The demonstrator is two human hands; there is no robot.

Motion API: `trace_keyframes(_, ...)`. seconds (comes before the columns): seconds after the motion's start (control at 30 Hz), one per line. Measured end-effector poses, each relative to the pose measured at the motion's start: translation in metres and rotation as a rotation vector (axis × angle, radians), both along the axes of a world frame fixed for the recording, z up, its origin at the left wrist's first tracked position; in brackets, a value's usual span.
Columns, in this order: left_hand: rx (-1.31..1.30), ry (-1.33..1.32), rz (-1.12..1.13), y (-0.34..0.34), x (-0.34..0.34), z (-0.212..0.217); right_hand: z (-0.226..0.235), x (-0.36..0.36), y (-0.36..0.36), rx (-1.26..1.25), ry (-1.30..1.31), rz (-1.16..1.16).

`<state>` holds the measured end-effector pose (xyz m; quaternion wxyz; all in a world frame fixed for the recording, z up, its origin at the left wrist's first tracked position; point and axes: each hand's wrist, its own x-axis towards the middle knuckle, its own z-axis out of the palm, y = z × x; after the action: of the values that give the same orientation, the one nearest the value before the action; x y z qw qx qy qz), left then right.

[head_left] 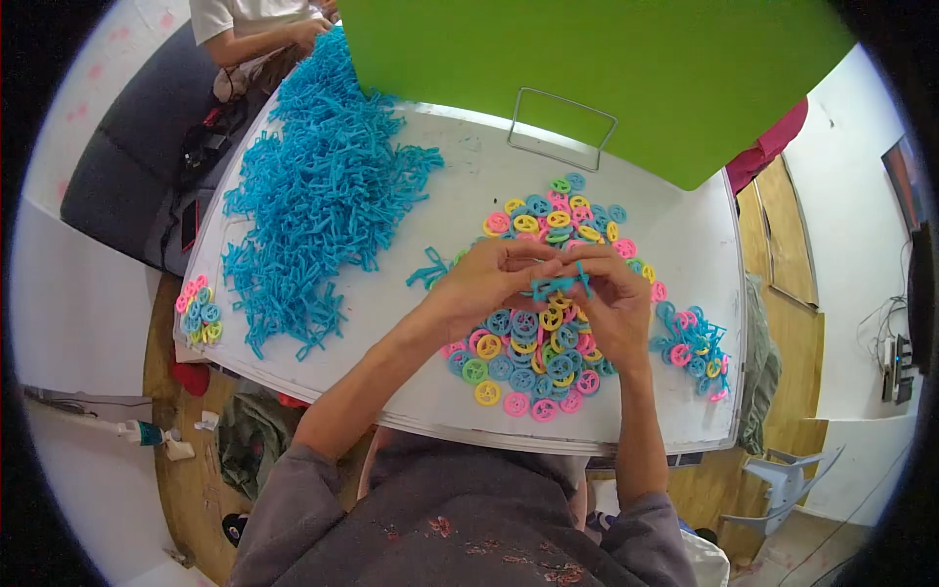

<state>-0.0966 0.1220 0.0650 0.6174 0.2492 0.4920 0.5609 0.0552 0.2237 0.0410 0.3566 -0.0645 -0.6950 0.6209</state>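
Over the middle of the white table, my left hand [494, 281] and my right hand [614, 293] meet, fingertips pinching a small blue plastic frame piece [556, 287]. The fingers hide part of it, and whether a wheel is on it I cannot make out. Beneath and around the hands spreads a heap of small spoked plastic wheels [522, 378] in blue, pink, yellow and green. Just left of my left hand lie loose blue frame pieces [427, 268].
A large mound of blue frame pieces [328, 186] covers the table's left side. Blue pieces with wheels [696, 354] lie near the right edge, a small wheel cluster [201, 315] at the left corner. A green board [606, 78] stands behind; another person's arm [256, 44] is at the far left.
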Motion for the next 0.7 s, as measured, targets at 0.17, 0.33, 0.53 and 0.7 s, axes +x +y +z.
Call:
trace_keyframes(0.17,0.211,1.271,0.239,0.002,-0.001,-0.045,0.003,0.001,0.005,-0.014,-0.181,-0.250)
trace_keyframes(0.33,0.262,1.598,0.322,0.003,-0.002,-0.047,0.002,0.002,0.006,0.055,-0.236,-0.339)
trace_keyframes(0.53,0.292,0.667,0.423,-0.002,-0.010,-0.022,0.007,0.006,0.007,0.242,-0.318,-0.387)
trace_keyframes(0.7,0.226,0.299,0.304,-0.001,0.000,-0.019,0.001,0.003,0.006,0.342,-0.310,-0.363)
